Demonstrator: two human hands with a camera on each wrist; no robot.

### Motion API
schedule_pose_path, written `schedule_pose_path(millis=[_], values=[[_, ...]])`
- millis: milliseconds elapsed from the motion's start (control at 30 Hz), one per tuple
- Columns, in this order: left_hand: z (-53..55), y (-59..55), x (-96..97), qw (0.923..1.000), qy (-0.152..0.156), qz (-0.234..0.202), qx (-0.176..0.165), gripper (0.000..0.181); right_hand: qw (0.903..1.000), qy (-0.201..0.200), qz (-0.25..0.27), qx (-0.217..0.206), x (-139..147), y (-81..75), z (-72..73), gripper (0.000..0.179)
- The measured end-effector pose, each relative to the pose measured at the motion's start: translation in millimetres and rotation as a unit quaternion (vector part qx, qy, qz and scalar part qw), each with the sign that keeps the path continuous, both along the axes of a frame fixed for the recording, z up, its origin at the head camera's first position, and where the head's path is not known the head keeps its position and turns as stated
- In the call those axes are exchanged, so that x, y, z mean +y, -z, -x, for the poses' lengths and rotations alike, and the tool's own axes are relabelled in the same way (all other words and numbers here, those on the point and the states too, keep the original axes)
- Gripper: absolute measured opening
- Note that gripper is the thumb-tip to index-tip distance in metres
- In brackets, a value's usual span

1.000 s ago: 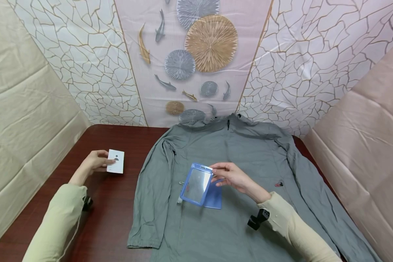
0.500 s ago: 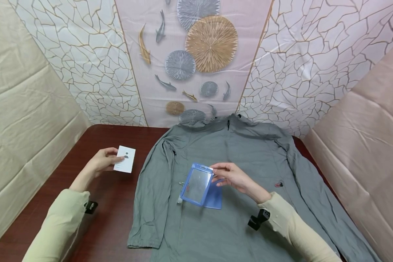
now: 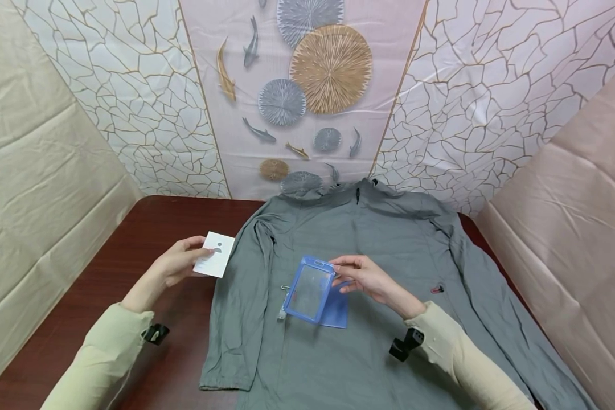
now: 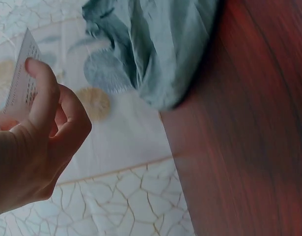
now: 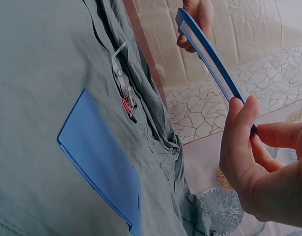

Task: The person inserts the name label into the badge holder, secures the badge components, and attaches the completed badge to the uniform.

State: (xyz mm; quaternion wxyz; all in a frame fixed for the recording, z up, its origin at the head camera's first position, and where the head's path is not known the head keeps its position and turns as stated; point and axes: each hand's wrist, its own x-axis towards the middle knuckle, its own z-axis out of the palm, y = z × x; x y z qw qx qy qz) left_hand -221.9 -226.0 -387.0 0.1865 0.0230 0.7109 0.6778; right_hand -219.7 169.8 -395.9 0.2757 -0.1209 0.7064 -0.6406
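My left hand pinches a small white card with a grey person icon, thumb on its face, close over the left sleeve of a grey-green jacket. In the left wrist view the card appears nearly edge-on with small print. My right hand pinches the upper right corner of a blue-rimmed badge holder with a clear window, held tilted above the jacket. A flat blue panel lies on the jacket below it. Beside the panel lies a metal clip with a small red piece, partly hidden by the holder in the head view.
The jacket lies spread over the middle and right of the dark red-brown table. A small red and black item is on its right chest. Patterned cloth hangs behind, with beige cloth at the sides.
My left hand has moved right with the white card, from over bare table to the jacket's left sleeve, and the card has tilted. The right hand and badge holder have stayed nearly still.
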Motion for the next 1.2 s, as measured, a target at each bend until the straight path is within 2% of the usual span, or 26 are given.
schedule_pose_path(millis=[100, 200, 400, 533, 633, 700, 767, 833, 933, 967, 1067, 1200], values=[[-2.7, 1.0, 6.6, 0.9991, 0.006, -0.035, -0.022, 0.042, 1.0, -0.001, 0.0, 0.0, 0, 0.7, -0.2, 0.043], [-5.3, 2.4, 12.5, 0.9973, 0.01, -0.059, -0.042, 0.052, 1.0, -0.002, -0.002, 0.003, 0, 0.9, 0.0, 0.043], [-10.8, 3.4, 26.2, 0.9913, 0.034, -0.104, -0.074, 0.051, 0.9999, 0.001, -0.01, 0.005, 0, -0.3, -0.5, 0.042], [-14.8, -0.7, 36.6, 0.9807, 0.057, -0.16, -0.096, 0.05, 0.9999, 0.002, -0.012, 0.002, 0, -1.5, -1.6, 0.041], [-17.1, -3.9, 43.7, 0.9605, 0.076, -0.235, -0.129, 0.051, 0.9999, 0.001, -0.012, 0.001, 0, -2.1, -1.9, 0.04], [-18.3, -4.7, 46.9, 0.9414, 0.09, -0.286, -0.153, 0.053, 0.9999, 0.001, -0.011, 0.001, 0, -2.3, -2.0, 0.04], [-18.4, -3.8, 49.3, 0.9184, 0.104, -0.335, -0.182, 0.055, 1.0, 0.001, -0.008, 0.001, 0, -2.2, -1.7, 0.04], [-18.7, -2.1, 51.5, 0.8986, 0.113, -0.371, -0.205, 0.056, 1.0, 0.0, -0.006, 0.0, 1, -2.1, -1.6, 0.04], [-19.1, 1.0, 55.6, 0.8788, 0.113, -0.405, -0.226, 0.056, 1.0, -0.001, -0.003, 0.0, 1, -1.7, -1.2, 0.041], [-19.3, 2.2, 57.1, 0.8737, 0.112, -0.414, -0.229, 0.056, 1.0, -0.002, -0.002, 0.0, 1, -1.4, -1.0, 0.041], [-20.3, 5.5, 61.8, 0.8696, 0.111, -0.425, -0.226, 0.054, 1.0, -0.002, 0.001, 0.001, 2, -0.6, -0.5, 0.041], [-20.8, 11.4, 66.8, 0.8622, 0.146, -0.445, -0.194, 0.052, 1.0, -0.001, 0.002, 0.002, 4, 0.3, 0.0, 0.041]])
